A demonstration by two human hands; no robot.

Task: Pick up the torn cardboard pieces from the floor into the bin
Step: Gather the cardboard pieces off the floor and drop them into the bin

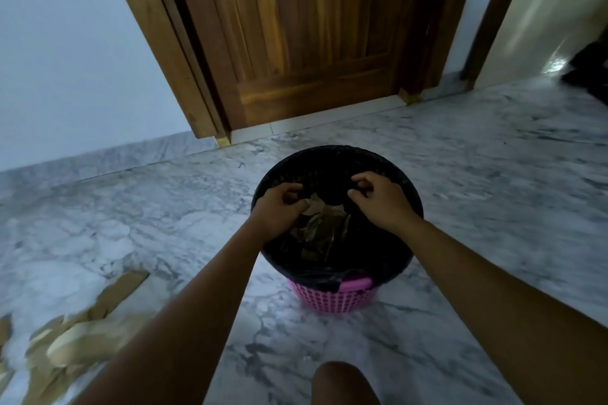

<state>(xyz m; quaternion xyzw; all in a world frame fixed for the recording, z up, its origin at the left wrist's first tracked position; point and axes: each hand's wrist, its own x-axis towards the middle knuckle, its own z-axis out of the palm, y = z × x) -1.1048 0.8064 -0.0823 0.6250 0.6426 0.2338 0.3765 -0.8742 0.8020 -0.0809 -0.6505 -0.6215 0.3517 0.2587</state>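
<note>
Over bin (335, 151) rim: right hand (381, 204) half-curled, empty; left hand (279, 207) curled, cardboard (324, 217) hold unclear.

Bin (330, 300) on the floor (477, 194), in front of a door (296, 43).
Torn pieces (320, 223) lay inside the bin. The left hand (279, 207) and the right hand (381, 200) were side by side over its opening. More cardboard pieces (82, 339) lay on the floor well to the left, nearer the person. A knee (342, 385) was just before the bin.
</note>
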